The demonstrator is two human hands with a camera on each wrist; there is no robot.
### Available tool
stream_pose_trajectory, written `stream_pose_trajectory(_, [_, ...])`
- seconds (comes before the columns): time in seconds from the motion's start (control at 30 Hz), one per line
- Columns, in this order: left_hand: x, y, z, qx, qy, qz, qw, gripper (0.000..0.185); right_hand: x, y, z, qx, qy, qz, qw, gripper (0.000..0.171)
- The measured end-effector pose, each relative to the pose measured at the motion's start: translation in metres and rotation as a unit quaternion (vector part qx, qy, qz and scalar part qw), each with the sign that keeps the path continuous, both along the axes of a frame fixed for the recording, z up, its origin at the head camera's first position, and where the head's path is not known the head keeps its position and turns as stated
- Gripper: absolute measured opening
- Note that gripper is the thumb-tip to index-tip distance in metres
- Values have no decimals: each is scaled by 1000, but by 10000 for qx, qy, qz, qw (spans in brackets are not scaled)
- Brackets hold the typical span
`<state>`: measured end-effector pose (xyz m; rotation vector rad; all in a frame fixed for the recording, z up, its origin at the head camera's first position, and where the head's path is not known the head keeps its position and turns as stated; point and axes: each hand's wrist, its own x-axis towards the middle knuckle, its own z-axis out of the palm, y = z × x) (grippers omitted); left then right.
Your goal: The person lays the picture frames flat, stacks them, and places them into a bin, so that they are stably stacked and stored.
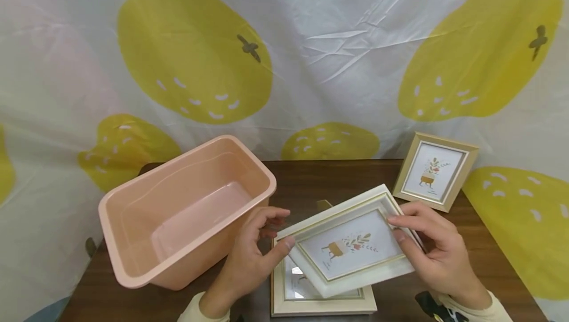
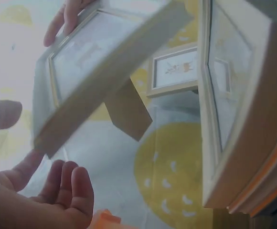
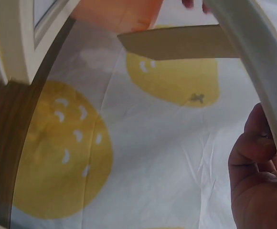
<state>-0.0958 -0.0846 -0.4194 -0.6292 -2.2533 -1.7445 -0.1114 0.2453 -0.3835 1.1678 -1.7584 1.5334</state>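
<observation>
A white picture frame (image 1: 351, 248) with a gold inner line and a potted-plant print is held tilted in the air. My right hand (image 1: 437, 248) grips its right edge, thumb on the front; in the right wrist view the fingers (image 3: 258, 138) curl against its edge. My left hand (image 1: 253, 258) is at its left corner with fingers loosely spread, and one fingertip (image 2: 33, 160) appears to touch that corner. The frame's back stand (image 2: 129, 112) sticks out behind it. Underneath, partly hidden, cream frames (image 1: 324, 307) lie stacked on the table.
A pink plastic bin (image 1: 191, 267) stands on the dark wooden table (image 1: 355, 176) to the left. At the back right, a light-wood picture frame (image 1: 404, 179) stands upright. A lemon-print curtain (image 1: 320, 80) hangs behind the table.
</observation>
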Motion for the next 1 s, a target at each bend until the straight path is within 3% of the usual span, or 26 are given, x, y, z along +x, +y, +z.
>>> stream_pose_trajectory(0.13, [-1,0,3,-22,269,-434,9987,45,3,-10,1,-56,189,513,9985,17])
stream_pose_trajectory(0.3, [-3,-2,6,-193,583,-1183,9911,49,4,-15,4,1,591,848,9946,13])
stream_pose_trajectory(0.47, [-8,-5,3,-491,408,-2000,9777,60,6,-16,8,-71,849,1109,9902,11])
stream_pose_trajectory(0.57, [-11,-6,0,-587,268,-2318,9706,62,6,-17,9,-110,888,1182,9889,11])
stream_pose_trajectory(0.67, [-12,-6,-4,-603,299,-2299,9709,61,6,-16,8,-91,801,1174,9898,11])
stream_pose_trajectory(1.0, [-11,-4,-8,-193,211,-1673,9855,43,3,-10,0,-222,366,898,9950,15])
